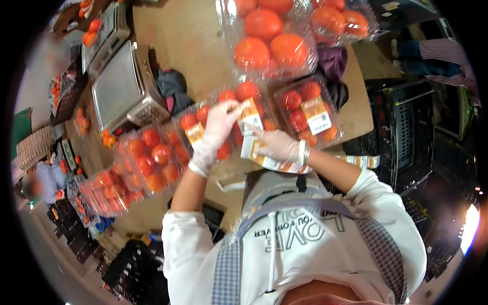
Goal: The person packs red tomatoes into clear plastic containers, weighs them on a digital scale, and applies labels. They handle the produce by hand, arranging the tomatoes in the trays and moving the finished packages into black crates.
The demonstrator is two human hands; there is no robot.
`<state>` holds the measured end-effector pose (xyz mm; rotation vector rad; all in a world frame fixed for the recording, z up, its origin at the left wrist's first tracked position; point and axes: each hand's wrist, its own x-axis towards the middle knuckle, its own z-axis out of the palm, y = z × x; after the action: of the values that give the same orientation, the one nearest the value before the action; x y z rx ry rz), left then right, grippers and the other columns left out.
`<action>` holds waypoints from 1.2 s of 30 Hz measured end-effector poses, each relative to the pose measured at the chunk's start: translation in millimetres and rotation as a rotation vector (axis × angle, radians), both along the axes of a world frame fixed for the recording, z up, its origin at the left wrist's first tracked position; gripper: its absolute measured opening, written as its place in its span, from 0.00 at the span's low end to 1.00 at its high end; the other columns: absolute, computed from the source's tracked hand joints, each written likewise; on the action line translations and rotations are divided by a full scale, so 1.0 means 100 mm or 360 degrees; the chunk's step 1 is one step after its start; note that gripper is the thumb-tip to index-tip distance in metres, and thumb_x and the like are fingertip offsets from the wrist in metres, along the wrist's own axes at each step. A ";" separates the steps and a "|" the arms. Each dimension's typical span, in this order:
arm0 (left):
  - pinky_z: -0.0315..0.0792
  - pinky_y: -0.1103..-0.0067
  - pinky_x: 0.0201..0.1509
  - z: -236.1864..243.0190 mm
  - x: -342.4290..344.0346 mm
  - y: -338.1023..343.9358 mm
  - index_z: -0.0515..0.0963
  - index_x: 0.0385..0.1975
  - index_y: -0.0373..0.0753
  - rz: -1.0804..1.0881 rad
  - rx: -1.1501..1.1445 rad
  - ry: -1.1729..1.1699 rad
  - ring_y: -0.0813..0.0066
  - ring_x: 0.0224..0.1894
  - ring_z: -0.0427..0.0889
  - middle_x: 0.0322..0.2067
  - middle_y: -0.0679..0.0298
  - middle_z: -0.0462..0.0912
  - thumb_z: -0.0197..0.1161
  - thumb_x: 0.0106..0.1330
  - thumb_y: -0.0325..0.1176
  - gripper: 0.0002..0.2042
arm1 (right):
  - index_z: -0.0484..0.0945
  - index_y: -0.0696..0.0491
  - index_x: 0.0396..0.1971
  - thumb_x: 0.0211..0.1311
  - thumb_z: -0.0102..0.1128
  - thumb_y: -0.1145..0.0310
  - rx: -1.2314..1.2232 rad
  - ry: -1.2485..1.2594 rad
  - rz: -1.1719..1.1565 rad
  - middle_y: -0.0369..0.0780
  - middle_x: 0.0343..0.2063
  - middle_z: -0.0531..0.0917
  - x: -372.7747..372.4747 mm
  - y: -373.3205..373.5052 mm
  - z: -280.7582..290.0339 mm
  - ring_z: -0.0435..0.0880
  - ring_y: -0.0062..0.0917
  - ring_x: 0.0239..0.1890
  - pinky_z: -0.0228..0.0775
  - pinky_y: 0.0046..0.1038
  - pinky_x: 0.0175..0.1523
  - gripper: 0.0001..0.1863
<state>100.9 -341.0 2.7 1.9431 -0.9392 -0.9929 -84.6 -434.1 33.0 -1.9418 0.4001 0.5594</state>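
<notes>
My left hand (217, 129), in a thin white glove, has its fingers closed at the top edge of an orange and white label (250, 115). This label lies over a clear plastic pack of red tomatoes (248, 90). Close by on the right, my gloved right hand (282, 147) touches the label's lower end with its fingertips. A strip of labels (278, 164) is held in that same hand and trails under the wrist to the right. A labelled tomato pack (310, 113) sits to the right; another pack with a label (194, 133) is beside my left hand.
Larger stacked packs of tomatoes (272, 48) stand at the far side of the table (175, 35). More packs (150, 162) line the left edge. A weighing scale (118, 86) is at the left. Black crates (406, 132) stand on the right; other people are farther off.
</notes>
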 end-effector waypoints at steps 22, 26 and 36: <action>0.69 0.71 0.51 1.11 0.36 -1.35 0.68 0.55 0.43 0.0630 -0.0367 0.1047 0.74 0.50 0.69 0.46 0.68 0.73 0.61 0.61 0.38 0.22 | 0.84 0.52 0.30 0.48 0.67 0.68 -0.0073 -0.0411 -0.0859 0.39 0.29 0.79 -1.07 -0.19 0.55 0.78 0.26 0.36 0.71 0.26 0.40 0.08; 0.70 0.67 0.54 1.04 0.50 -1.08 0.65 0.58 0.47 0.0710 -0.0469 0.1185 0.70 0.53 0.71 0.51 0.66 0.71 0.59 0.61 0.38 0.24 | 0.84 0.53 0.26 0.46 0.68 0.71 -0.0167 -0.0824 -0.1066 0.36 0.37 0.77 -1.02 -0.14 0.58 0.74 0.24 0.45 0.71 0.24 0.42 0.05; 0.72 0.64 0.52 0.81 0.59 0.97 0.69 0.48 0.44 0.1416 -0.0788 0.1467 0.65 0.47 0.75 0.43 0.62 0.74 0.58 0.58 0.42 0.19 | 0.77 0.58 0.39 0.57 0.62 0.72 0.1067 -0.0154 -0.1278 0.35 0.33 0.80 -1.00 0.15 0.53 0.78 0.14 0.37 0.71 0.20 0.44 0.11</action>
<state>160.1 -243.9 84.0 1.0535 0.2126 -0.8335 -184.2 -418.9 85.7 -1.0321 0.7622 0.0429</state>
